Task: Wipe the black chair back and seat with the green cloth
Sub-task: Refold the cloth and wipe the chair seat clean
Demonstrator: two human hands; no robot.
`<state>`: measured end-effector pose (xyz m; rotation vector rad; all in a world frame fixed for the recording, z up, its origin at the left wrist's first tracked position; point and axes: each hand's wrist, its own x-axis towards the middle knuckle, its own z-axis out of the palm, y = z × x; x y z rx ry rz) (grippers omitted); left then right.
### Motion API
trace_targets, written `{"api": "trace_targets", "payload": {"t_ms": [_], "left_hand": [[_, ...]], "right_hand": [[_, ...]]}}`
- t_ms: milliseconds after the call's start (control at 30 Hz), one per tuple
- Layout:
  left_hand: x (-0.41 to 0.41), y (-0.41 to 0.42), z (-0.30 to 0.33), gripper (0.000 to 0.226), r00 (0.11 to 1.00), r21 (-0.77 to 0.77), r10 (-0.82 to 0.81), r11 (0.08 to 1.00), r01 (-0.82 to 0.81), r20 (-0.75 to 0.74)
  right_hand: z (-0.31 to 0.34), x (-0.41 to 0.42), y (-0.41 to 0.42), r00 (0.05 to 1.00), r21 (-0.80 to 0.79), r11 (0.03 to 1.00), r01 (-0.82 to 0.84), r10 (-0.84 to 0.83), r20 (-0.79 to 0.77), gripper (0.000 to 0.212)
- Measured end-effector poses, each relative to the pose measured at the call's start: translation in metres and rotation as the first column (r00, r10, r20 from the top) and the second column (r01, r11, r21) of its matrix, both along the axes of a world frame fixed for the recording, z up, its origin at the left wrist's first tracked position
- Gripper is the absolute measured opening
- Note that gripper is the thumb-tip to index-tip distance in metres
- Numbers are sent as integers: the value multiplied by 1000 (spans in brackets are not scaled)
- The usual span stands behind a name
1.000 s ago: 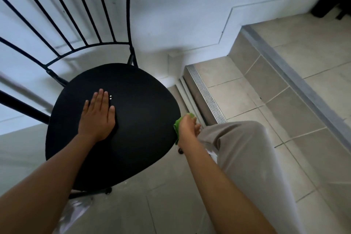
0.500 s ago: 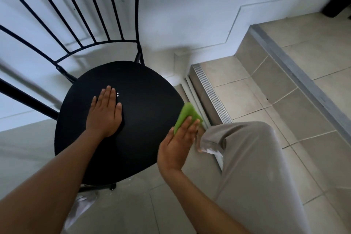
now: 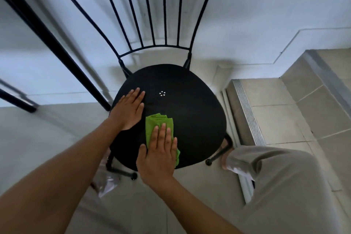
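Note:
The black chair stands against the white wall, its round seat [image 3: 193,112] below me and its thin metal back bars [image 3: 152,15] fanning upward. A folded green cloth [image 3: 157,122] lies on the front left part of the seat. My right hand [image 3: 158,155] presses flat on the cloth, fingers together, covering its near half. My left hand [image 3: 129,109] rests flat on the seat's left side, fingers spread, just left of the cloth and holding nothing. A small ring of pale dots [image 3: 162,93] marks the seat's middle.
A black table leg [image 3: 57,49] slants down at the left, close to the chair. A tiled step with a ribbed metal edge [image 3: 247,112] rises at the right. My knee in grey trousers [image 3: 275,176] is at the lower right, beside the chair's front leg [image 3: 218,155].
My right hand has carried the green cloth from beside the seat's right edge onto the seat and laid it flat. The view has swung so the chair is centred. The left hand stays on the seat.

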<state>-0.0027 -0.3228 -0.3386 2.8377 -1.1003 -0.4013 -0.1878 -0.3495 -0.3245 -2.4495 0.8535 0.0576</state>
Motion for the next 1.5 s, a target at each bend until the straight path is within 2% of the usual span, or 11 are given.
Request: {"api": "trace_targets", "payload": {"t_ms": [100,200,333,467,533,767,1000,1100,1233,1300,1500], "left_hand": [[-14,17,6,57,996,-79,91,993,-92,-23],[-53,30,12,76,1000,-194,8,981,-6,7],[-108,21,7,85,985,-167,-161,971,168,59],[-122,-2,3,87,993,-67,48,997,-41,110],[-129,-20,8,81,982,-96,143,987,-132,126],[-148,-25,-7,76,972,-152,230,964,-220,54],[-103,36,-12,71,908,-99,409,911,-401,86],[-128,40,-14,69,924,-162,365,925,-345,116],[-162,48,-17,60,983,-213,123,973,-92,135],[-152,58,-15,60,988,-224,101,972,-72,121],[-117,60,-12,66,877,-240,480,850,-468,-12]], "right_hand": [[11,4,-23,998,202,979,-38,25,65,61],[6,-7,-85,991,-24,1000,-2,5,136,68],[-18,-8,-152,989,-272,951,-145,135,-57,78],[-28,-7,-152,973,-314,922,-225,194,-127,65],[-30,-7,-153,973,-311,924,-221,189,-131,62],[-27,-8,-155,957,-295,916,-272,225,-182,60],[-18,-36,-151,815,-283,765,-579,533,-226,77],[-22,-58,-136,792,-353,713,-606,583,-180,70],[-28,-82,-117,756,-404,651,-642,626,-192,55],[-30,-88,-117,727,-429,611,-665,662,-184,54],[-33,-94,-116,737,-443,616,-652,652,-178,55]]}}
